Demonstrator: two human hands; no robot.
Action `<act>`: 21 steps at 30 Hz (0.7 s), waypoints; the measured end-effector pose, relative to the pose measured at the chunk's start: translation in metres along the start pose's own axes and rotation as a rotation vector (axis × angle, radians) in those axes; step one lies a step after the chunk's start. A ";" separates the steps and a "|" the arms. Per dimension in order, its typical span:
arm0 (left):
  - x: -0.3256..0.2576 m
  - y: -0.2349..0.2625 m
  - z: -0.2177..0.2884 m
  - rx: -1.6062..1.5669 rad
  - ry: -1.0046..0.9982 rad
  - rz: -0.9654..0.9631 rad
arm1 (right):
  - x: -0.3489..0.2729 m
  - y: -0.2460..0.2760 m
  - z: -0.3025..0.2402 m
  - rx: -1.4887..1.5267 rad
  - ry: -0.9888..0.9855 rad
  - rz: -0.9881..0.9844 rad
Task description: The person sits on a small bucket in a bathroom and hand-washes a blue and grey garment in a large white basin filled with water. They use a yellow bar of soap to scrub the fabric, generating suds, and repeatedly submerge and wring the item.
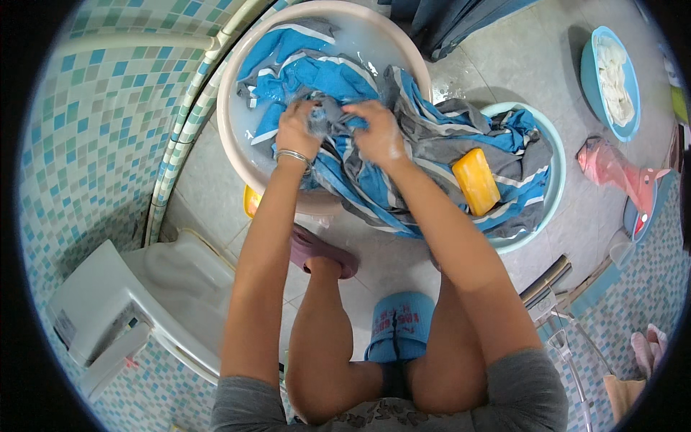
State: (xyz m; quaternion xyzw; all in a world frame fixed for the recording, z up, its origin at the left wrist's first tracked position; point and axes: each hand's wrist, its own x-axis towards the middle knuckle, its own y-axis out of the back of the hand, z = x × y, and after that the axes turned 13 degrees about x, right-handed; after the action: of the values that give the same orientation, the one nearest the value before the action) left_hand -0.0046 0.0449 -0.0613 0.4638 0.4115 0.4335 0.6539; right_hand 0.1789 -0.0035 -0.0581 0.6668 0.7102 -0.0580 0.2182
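Note:
A large striped cloth (324, 75) in blue, grey and white lies partly in cloudy water in a wide cream basin (227, 137). Over that basin, my left hand (296, 133), with a bangle at its wrist, is closed on a wet, sudsy bunch of the cloth. Opposite it, my right hand (376, 135) grips the same bunch with bent fingers, foam on its skin. From there the cloth runs across into a light blue basin (558, 169) on the right. On that part rests a yellow bar of soap (476, 181).
At far right, a blue tub (586, 75) holds white cloth. Pink rain boots (619, 169) stand below it. A white squat toilet (187, 284) is at left by the tiled wall (79, 144). Under me is a blue stool (403, 317); a shower hose (565, 353) is at lower right.

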 end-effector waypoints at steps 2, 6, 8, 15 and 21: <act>0.002 0.009 0.020 -0.283 0.069 0.128 | 0.006 0.022 0.007 0.698 -0.268 0.006; -0.042 0.044 0.081 -0.373 -0.196 0.308 | -0.015 0.034 -0.027 1.654 -0.498 0.110; -0.055 0.070 0.135 -0.182 -0.225 0.182 | -0.007 0.018 0.025 0.895 -0.133 0.139; -0.016 0.019 0.080 -0.166 0.075 0.324 | -0.047 -0.001 -0.038 1.142 -0.567 0.164; -0.041 0.065 0.137 -0.329 -0.192 0.082 | -0.036 0.016 0.027 1.813 -0.164 -0.204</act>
State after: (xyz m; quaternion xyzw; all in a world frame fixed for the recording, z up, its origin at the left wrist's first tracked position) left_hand 0.1005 -0.0160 0.0391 0.4062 0.2514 0.4750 0.7390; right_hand 0.2019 -0.0454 -0.0652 0.5104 0.4304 -0.6596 -0.3453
